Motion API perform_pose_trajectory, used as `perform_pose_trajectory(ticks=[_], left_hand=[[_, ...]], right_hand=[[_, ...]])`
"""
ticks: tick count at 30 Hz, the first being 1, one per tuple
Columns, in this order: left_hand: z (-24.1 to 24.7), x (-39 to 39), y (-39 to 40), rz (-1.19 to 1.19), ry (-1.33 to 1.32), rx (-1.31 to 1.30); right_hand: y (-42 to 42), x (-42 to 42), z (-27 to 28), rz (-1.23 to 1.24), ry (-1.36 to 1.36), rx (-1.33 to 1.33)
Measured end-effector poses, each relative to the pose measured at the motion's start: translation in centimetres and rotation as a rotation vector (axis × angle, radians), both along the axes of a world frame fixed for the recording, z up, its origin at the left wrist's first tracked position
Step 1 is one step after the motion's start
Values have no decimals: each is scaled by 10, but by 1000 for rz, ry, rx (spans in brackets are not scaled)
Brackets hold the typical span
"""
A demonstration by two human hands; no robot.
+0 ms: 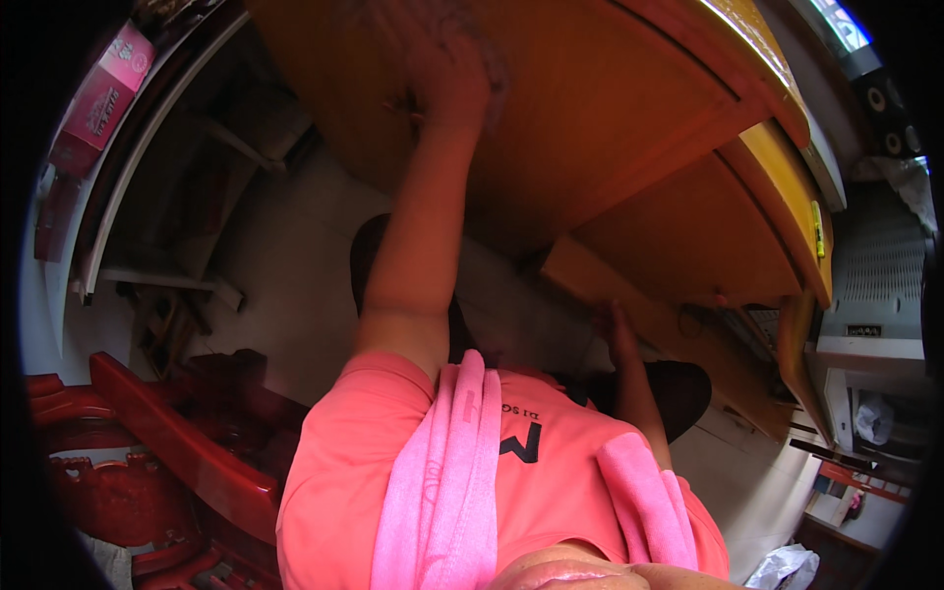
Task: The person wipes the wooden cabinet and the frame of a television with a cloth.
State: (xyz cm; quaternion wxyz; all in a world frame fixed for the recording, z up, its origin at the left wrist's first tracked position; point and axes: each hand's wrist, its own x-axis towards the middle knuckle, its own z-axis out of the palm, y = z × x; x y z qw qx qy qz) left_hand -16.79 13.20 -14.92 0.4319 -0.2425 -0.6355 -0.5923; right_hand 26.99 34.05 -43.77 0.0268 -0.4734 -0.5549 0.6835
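My left hand (446, 70) reaches far up against the orange-brown wooden panel (575, 110) of a piece of furniture. It is blurred and in shadow, and a greyish blur at its edge may be a cloth. A small dark fitting (403, 108) sits on the panel beside the wrist. Lower down on the right, my right hand (616, 332) is by the wooden side board (590, 273) below a second panel (686, 228). Its fingers are dim, and nothing shows clearly in them. A pink towel (450, 479) hangs around my neck over a coral shirt (553, 472).
Red carved wooden chair (184, 450) stands close at my left. Beyond it is a shelf edge with a pink box (103, 103). At right are a yellow-green marker (818, 228), a grey vented casing (870, 273) and a plastic bag (783, 568) low down. Pale floor tiles (295, 243) lie underneath.
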Motion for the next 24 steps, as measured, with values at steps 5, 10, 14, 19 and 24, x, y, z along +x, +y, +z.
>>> perform_pose_trajectory(ticks=[5,10,14,19,24], left_hand=[[-49,25,11,7,-280,138],[-9,35,7,46,-342,-70],[54,39,1,174,-184,-265],[68,68,11,447,58,-537],[-18,115,52,-43,277,-361]], right_hand=[[-5,-2,6,-9,4,21],[-1,3,-1,0,20,-6],[-3,2,-8,5,17,22],[-4,0,-13,-33,18,3],[-1,-2,-11,10,-41,-12]])
